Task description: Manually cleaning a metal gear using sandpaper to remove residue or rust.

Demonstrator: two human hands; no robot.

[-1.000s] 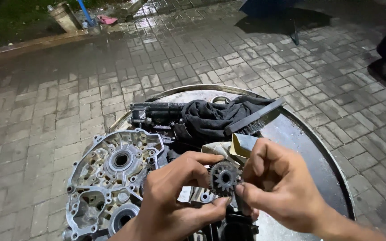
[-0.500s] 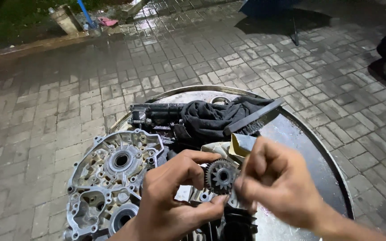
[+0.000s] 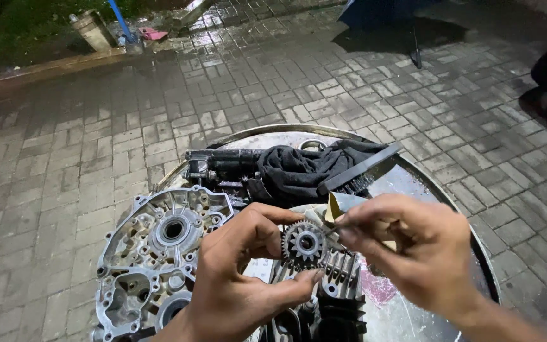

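left hand [image 3: 242, 285] gripped a small gear [image 3: 303, 243]; right hand [image 3: 413, 253] pinched a thin tool at its hub. crankcase half [image 3: 153, 253] lay open, gear not fitted.

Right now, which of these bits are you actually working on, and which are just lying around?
In hand:
- small gear, held by the left hand
- right hand, fingertips at the gear

Lying about:
- aluminium engine case
- finned cylinder
- black cloth
- brush
- round metal tray under it all
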